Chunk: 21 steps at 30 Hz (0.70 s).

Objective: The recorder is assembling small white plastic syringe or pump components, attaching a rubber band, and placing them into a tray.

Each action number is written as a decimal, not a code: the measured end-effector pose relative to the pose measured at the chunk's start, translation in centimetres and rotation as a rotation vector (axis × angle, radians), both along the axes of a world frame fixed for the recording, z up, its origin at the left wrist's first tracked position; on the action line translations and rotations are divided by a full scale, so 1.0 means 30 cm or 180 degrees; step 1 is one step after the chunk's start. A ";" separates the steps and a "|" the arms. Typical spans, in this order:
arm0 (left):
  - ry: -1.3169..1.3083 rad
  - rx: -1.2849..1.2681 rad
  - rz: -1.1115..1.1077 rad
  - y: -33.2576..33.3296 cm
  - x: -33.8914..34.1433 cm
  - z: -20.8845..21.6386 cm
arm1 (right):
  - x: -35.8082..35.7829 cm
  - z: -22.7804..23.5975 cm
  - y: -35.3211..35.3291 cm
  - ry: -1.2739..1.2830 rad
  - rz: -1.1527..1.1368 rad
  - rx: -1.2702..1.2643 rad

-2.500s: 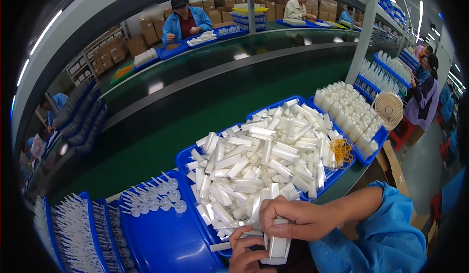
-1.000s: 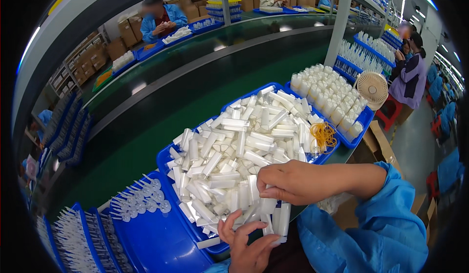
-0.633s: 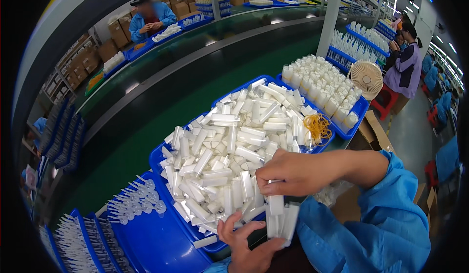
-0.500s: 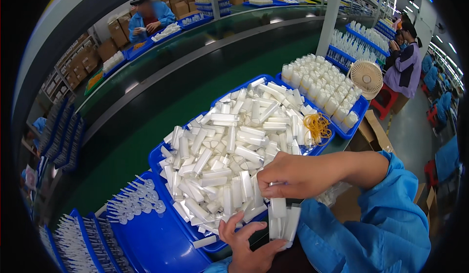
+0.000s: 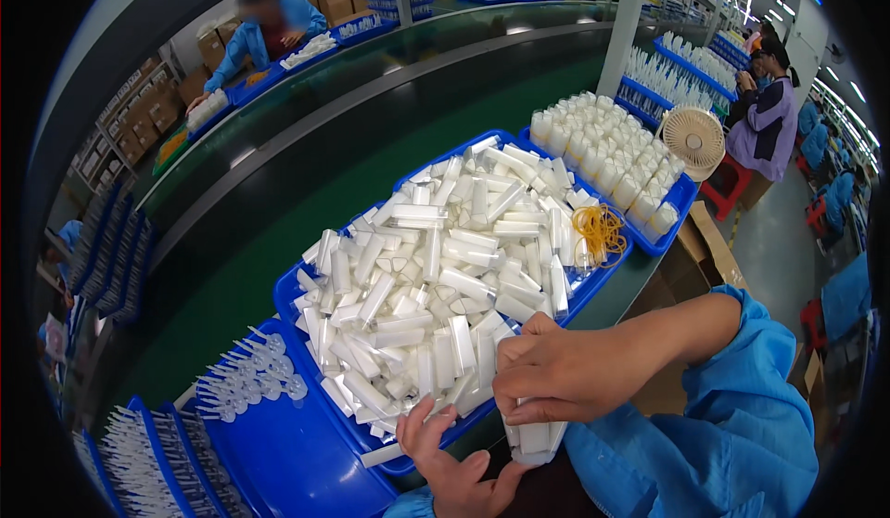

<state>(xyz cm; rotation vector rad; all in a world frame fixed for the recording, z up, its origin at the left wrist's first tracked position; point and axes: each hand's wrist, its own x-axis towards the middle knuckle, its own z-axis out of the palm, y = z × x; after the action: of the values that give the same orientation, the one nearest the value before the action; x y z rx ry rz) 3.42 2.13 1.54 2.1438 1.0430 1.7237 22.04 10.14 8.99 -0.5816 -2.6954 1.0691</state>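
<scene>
A small bundle of white pieces in clear plastic sleeves [image 5: 535, 439] stands close to my body. My right hand [image 5: 565, 370] is closed over its upper end, with fingers bent down; the hand hides that end. At the bundle's lower end my left hand [image 5: 454, 472] has its fingers spread, and its thumb side lies against or just beside the bundle. Beyond both hands, a blue tray [image 5: 289, 286] carries a heap of similar white sleeved pieces [image 5: 426, 277]. Yellow rubber bands [image 5: 598, 233] lie in a tangle at its right end.
Another blue tray [image 5: 681, 204] at right holds upright banded bundles, with a beige fan [image 5: 692, 140] behind. A blue tray at left [image 5: 287, 467] has clear stemmed parts [image 5: 255, 379]. A green conveyor [image 5: 260, 230] runs behind. Co-workers [image 5: 269, 31] sit across it.
My right hand has moved down over the bundle, covering more of it. My left hand has shifted slightly left and down, fingers more stretched. Across the conveyor, a co-worker has reached toward the left.
</scene>
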 end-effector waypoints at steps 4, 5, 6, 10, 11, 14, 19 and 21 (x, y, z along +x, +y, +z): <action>-0.0112 -0.0709 -0.0182 -0.032 0.004 0.005 | 0.004 0.009 0.037 0.0007 0.0329 -0.0234; -0.0317 -0.1021 -0.0243 -0.037 0.009 0.022 | 0.002 0.024 0.049 -0.0033 0.0410 -0.0374; -0.0593 -0.1420 -0.0514 -0.041 0.008 0.043 | -0.001 0.032 0.058 -0.0072 0.0491 -0.0514; -0.2625 -0.3502 -0.2076 -0.025 0.009 0.101 | -0.016 0.030 0.062 0.0172 0.0491 -0.0485; -0.3116 -0.3747 -0.2376 -0.029 0.012 0.082 | -0.022 0.016 0.055 0.0350 0.0520 -0.0422; -0.4060 -0.4123 -0.2784 -0.035 0.023 0.007 | -0.041 0.007 0.010 0.0623 0.0147 0.0220; -0.4193 -0.3877 -0.2436 -0.049 0.045 0.051 | -0.069 0.008 -0.072 0.0586 -0.0543 0.1255; -0.3969 -0.3825 -0.2600 -0.050 0.038 0.040 | -0.067 -0.057 -0.113 0.0521 -0.0515 0.1591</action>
<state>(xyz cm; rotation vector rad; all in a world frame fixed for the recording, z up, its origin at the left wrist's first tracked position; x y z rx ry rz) 4.55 0.62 2.73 0.3809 0.4178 1.0769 20.02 6.75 7.27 -0.5728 -2.5718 0.3585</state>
